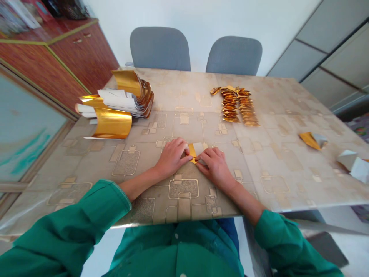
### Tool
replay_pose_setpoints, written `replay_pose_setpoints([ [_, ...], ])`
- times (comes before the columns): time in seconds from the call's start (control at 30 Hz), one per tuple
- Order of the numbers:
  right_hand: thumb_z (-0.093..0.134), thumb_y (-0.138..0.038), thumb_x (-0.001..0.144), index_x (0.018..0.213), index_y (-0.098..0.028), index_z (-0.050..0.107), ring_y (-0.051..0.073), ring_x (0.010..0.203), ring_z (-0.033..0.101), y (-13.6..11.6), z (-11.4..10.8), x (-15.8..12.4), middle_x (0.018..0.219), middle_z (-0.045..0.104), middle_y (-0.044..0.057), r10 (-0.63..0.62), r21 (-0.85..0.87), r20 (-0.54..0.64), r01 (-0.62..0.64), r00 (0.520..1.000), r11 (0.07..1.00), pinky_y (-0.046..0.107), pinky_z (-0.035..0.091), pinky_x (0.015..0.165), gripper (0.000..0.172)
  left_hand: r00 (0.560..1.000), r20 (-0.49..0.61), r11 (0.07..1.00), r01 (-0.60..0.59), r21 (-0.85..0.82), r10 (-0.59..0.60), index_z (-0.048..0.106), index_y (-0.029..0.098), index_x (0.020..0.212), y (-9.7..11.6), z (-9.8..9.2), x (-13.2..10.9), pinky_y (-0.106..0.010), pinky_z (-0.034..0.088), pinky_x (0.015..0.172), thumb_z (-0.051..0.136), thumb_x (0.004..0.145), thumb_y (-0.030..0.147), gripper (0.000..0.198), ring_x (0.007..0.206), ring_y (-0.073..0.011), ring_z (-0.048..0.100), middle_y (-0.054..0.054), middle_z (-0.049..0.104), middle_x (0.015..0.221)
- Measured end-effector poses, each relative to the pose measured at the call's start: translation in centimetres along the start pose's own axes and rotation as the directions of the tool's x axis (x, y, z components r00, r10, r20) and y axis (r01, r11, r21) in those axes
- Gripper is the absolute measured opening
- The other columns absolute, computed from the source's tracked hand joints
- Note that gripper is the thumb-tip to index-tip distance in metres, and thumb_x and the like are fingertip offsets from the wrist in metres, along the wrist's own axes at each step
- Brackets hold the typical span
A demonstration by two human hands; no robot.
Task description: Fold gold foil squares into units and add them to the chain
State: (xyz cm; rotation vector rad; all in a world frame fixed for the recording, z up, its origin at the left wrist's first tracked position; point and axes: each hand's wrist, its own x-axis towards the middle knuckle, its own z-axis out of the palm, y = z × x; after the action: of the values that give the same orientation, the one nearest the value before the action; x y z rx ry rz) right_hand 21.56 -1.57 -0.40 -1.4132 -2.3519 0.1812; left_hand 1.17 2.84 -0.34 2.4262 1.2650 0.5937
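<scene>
Between my two hands, low over the table, is a small piece of gold foil paper (192, 149) with a white side showing. My left hand (174, 156) pinches its left edge between thumb and fingers. From the other side, my right hand (213, 163) grips the lower right part, fingers bent and thumb tip near the left thumb. The paper looks partly folded, and my fingers cover some of its edges. Two rows of folded gold paper pieces (230, 107) lie farther back on the right. At the back left are stacks of gold and white paper sheets (113, 121), some of them curled.
A patterned tablecloth covers the table (184, 188). Toward the right edge lie a loose gold-and-white folded paper (311, 140) and some white paper (353, 163). Two grey chairs (160, 48) stand behind the far edge. A reddish wooden cabinet (83, 52) is at the left.
</scene>
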Motion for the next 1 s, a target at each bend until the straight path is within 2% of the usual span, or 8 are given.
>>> replay_pose_setpoints([
  [0.2, 0.062, -0.030, 0.092, 0.099, -0.025, 0.065, 0.025, 0.094, 0.049, 0.0, 0.3, -0.1, 0.094, 0.062, 0.005, 0.005, -0.025, -0.024, -0.006, 1.000, 1.000, 0.037, 0.035, 0.079, 0.009, 0.997, -0.027, 0.994, -0.071, 0.085, 0.073, 0.058, 0.018, 0.089, -0.2, -0.1, -0.1, -0.034, 0.043, 0.079, 0.061, 0.094, 0.036, 0.018, 0.093, -0.0214, 0.056, -0.004, 0.060, 0.096],
  [0.27, 0.062, -0.030, 0.092, 0.101, -0.026, 0.065, 0.025, 0.093, 0.049, 0.0, 0.4, 0.0, 0.094, 0.062, 0.005, 0.000, -0.026, -0.029, 0.000, 1.000, 1.000, 0.037, 0.034, 0.078, 0.010, 0.987, -0.048, 0.977, -0.144, 0.155, 0.153, 0.061, 0.018, 0.090, -0.2, -0.4, -0.3, -0.033, 0.044, 0.079, 0.059, 0.096, 0.030, 0.013, 0.094, -0.0211, 0.056, -0.005, 0.062, 0.099],
  [0.33, 0.063, -0.030, 0.092, 0.101, -0.026, 0.066, 0.025, 0.093, 0.049, 0.0, 0.4, 0.0, 0.094, 0.063, 0.005, -0.003, -0.028, -0.033, 0.002, 0.999, 1.000, 0.037, 0.034, 0.078, 0.011, 0.949, -0.039, 0.922, -0.292, 0.254, 0.312, 0.064, 0.019, 0.096, 0.0, -0.7, -0.8, -0.034, 0.043, 0.083, 0.055, 0.098, 0.024, 0.010, 0.096, -0.0208, 0.056, -0.006, 0.064, 0.104],
  [0.43, 0.065, -0.029, 0.091, 0.101, -0.025, 0.066, 0.025, 0.093, 0.049, 0.0, 0.4, 0.0, 0.094, 0.063, 0.005, 0.011, -0.031, -0.028, -0.011, 1.000, 0.999, 0.037, 0.034, 0.078, 0.011, 0.855, 0.041, 0.789, -0.495, 0.363, 0.518, 0.066, 0.020, 0.109, 0.3, -1.1, -1.8, -0.036, 0.041, 0.090, 0.048, 0.101, 0.021, 0.019, 0.098, -0.0206, 0.057, -0.005, 0.068, 0.104],
  [0.5, 0.066, -0.029, 0.090, 0.101, -0.025, 0.066, 0.025, 0.093, 0.050, -0.1, 0.3, 0.1, 0.095, 0.063, 0.005, 0.021, -0.030, -0.018, -0.022, 1.000, 0.999, 0.037, 0.035, 0.078, 0.011, 0.845, 0.072, 0.761, -0.511, 0.399, 0.530, 0.065, 0.018, 0.113, 0.3, -1.1, -2.4, -0.037, 0.041, 0.092, 0.046, 0.102, 0.021, 0.022, 0.099, -0.0210, 0.058, -0.005, 0.069, 0.102],
  [0.67, 0.066, -0.028, 0.090, 0.102, -0.025, 0.066, 0.026, 0.095, 0.050, -0.2, 0.0, 0.0, 0.096, 0.064, 0.005, 0.025, -0.017, 0.004, -0.025, 1.000, 1.000, 0.038, 0.036, 0.080, 0.012, 0.871, 0.100, 0.774, -0.476, 0.416, 0.482, 0.063, 0.021, 0.119, 0.0, -1.0, -3.3, -0.040, 0.037, 0.100, 0.046, 0.102, 0.020, 0.024, 0.105, -0.0217, 0.057, -0.005, 0.069, 0.108],
  [0.87, 0.064, -0.025, 0.091, 0.105, -0.022, 0.062, 0.025, 0.096, 0.052, 0.2, -0.2, -0.1, 0.098, 0.065, 0.006, 0.009, 0.083, -0.015, -0.007, 1.000, 0.997, 0.037, 0.039, 0.082, 0.015, 0.882, 0.149, 0.776, -0.466, 0.425, 0.447, 0.060, 0.019, 0.124, 0.7, -1.0, -3.4, -0.044, 0.037, 0.103, 0.048, 0.100, 0.020, 0.028, 0.099, -0.0229, 0.057, -0.006, 0.066, 0.103],
  [1.0, 0.063, -0.024, 0.091, 0.102, -0.021, 0.063, 0.025, 0.096, 0.052, 0.3, -0.4, -0.1, 0.099, 0.065, 0.006, 0.003, 0.084, 0.001, -0.003, 1.000, 0.996, 0.037, 0.040, 0.083, 0.012, 0.881, 0.201, 0.780, -0.473, 0.409, 0.428, 0.059, 0.022, 0.128, 0.7, -1.2, -3.4, -0.050, 0.031, 0.109, 0.050, 0.099, 0.021, 0.031, 0.103, -0.0247, 0.056, -0.006, 0.065, 0.105],
])
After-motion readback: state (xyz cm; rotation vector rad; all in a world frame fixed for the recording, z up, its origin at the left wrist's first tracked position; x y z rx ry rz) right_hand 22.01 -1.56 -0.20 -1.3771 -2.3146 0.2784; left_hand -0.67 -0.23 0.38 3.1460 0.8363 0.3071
